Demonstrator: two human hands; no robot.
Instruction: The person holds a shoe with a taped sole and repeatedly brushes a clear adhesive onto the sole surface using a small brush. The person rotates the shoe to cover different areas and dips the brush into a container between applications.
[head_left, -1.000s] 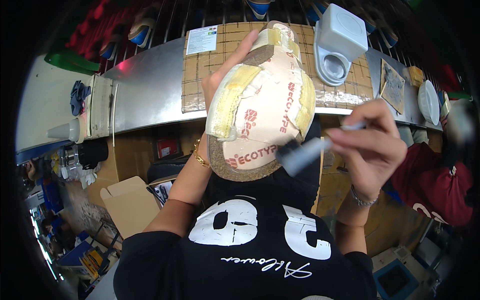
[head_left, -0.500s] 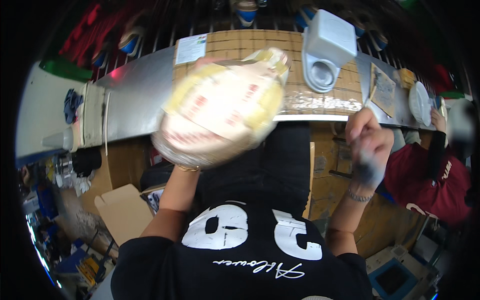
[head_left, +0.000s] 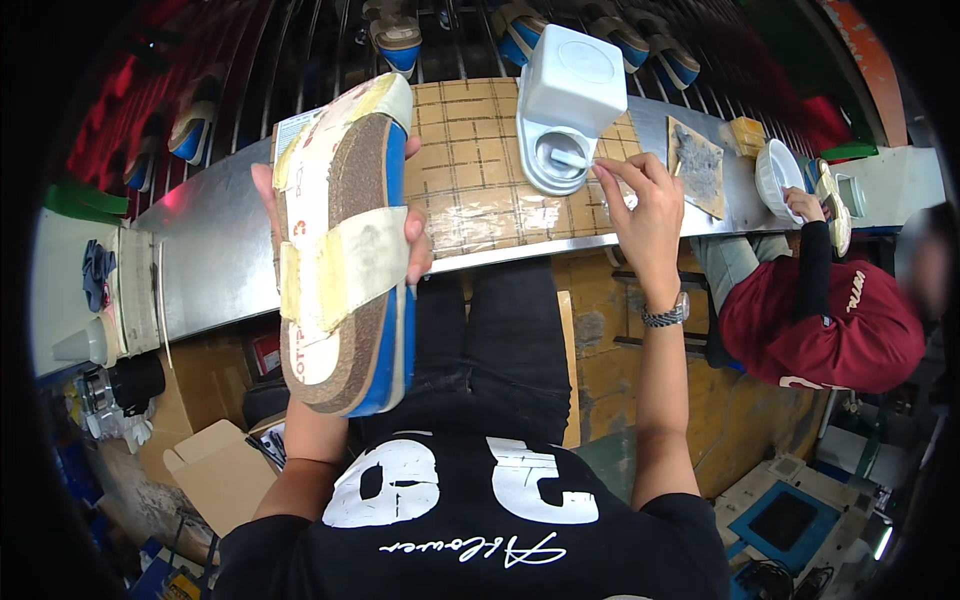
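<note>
My left hand (head_left: 416, 245) grips a part-made sandal (head_left: 331, 270), held up with its length running away from me. A pale strap crosses the sandal, with yellowed patches along it; brown cork-like material and blue show down its side. The palm is hidden behind it. My right hand (head_left: 648, 210) pinches a thin brush (head_left: 572, 158), whose pale tip is inside the round cup (head_left: 548, 183) of a white pot (head_left: 573, 85). What fills the cup is hard to make out.
Under the pot lies a cardboard sheet (head_left: 465, 215) on the metal table (head_left: 205, 245). To the right are a stained board (head_left: 697, 165), a yellow block (head_left: 747, 135) and a white bowl (head_left: 776, 185). A co-worker (head_left: 820, 320) sits there. Several similar sandals (head_left: 398, 40) stand on the rack beyond.
The sandal has turned from its blurred pale face to show strap and side, moving left. My right hand has gone forward and left, bringing the brush into the pot's cup.
</note>
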